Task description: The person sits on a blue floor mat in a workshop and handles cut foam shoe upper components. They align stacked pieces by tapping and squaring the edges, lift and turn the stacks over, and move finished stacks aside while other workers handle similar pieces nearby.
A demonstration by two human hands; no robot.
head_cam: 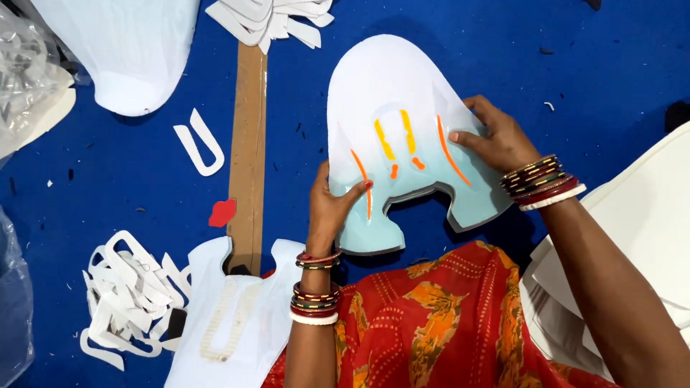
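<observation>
Thumbs pressing flat, left hand point(332, 208) and right hand point(496, 140) clamped on opposite edges of shoe panel point(392, 93), smoothing orange strips point(384, 140) between them.

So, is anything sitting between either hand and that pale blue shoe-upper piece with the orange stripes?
Nothing visible. The left hand and right hand both already grip the shoe-upper piece directly at its edges, above the blue table.
</observation>
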